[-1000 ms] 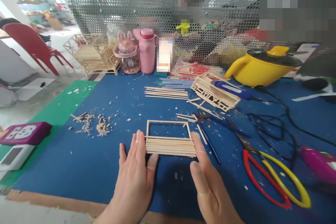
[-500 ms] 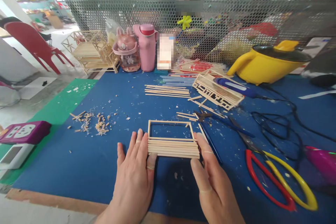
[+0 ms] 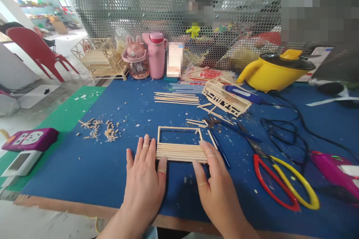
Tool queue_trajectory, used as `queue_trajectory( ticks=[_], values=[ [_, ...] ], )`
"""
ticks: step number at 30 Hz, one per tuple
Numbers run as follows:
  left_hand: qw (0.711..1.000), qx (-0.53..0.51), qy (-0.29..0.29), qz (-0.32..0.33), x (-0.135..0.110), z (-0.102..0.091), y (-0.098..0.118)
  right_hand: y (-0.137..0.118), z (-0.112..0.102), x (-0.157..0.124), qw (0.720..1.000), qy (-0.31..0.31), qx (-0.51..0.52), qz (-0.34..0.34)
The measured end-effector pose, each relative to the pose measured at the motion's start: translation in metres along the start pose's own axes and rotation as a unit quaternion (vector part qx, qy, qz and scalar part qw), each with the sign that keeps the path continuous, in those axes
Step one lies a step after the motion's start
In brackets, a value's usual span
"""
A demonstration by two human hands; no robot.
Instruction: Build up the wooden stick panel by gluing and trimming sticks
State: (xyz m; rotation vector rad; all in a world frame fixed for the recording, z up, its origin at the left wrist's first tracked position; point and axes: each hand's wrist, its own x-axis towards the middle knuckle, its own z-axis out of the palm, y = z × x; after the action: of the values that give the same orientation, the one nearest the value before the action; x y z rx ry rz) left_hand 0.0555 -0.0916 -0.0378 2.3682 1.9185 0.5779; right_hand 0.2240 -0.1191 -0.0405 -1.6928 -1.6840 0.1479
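A rectangular frame of thin wooden sticks [image 3: 181, 152] lies flat on the blue table, its near half covered by a row of sticks laid side by side and its far half open. My left hand [image 3: 144, 179] rests flat with fingers spread, the thumb and index finger against the frame's left near corner. At the other end, my right hand [image 3: 217, 183] grips the right side, index finger over the stick ends and thumb at the near edge. Just beyond that hand is a dark blue pen-like tool [image 3: 221, 149].
Scissors with red and yellow handles [image 3: 280, 171] lie at right, near a cable [image 3: 286, 130]. Loose sticks [image 3: 176, 98], a small stick structure [image 3: 227, 99], a yellow pot [image 3: 277, 73] and pink bottles [image 3: 156, 56] stand behind. Wood scraps [image 3: 110, 130] lie left, a purple power strip [image 3: 30, 139] farther left.
My right hand has shifted inward, its index finger now farther over the frame's right end. The covering sticks sit closer together at the far side. The view has tilted slightly.
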Motion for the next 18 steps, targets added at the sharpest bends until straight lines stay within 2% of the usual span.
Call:
queue_trajectory(
  ticks=[6, 12, 14, 16, 18],
  values=[
    [1.000, -0.021, 0.002, -0.011, 0.000, -0.001, 0.003, 0.003, 0.004, 0.000, 1.000, 0.030, -0.001, -0.004],
    [0.998, 0.006, 0.057, -0.013, -0.005, -0.001, 0.005, 0.003, 0.004, 0.001, 0.999, 0.033, 0.005, 0.016],
    [0.995, 0.020, 0.088, 0.028, -0.007, -0.006, 0.009, 0.002, 0.003, 0.002, 0.999, 0.030, 0.006, 0.016],
    [0.987, 0.037, 0.105, 0.112, -0.004, -0.011, 0.014, 0.001, 0.003, 0.001, 0.999, 0.031, 0.006, 0.012],
    [0.974, 0.049, 0.093, 0.200, 0.004, -0.014, 0.019, 0.002, 0.004, 0.001, 0.999, 0.033, 0.007, 0.009]
  ],
)
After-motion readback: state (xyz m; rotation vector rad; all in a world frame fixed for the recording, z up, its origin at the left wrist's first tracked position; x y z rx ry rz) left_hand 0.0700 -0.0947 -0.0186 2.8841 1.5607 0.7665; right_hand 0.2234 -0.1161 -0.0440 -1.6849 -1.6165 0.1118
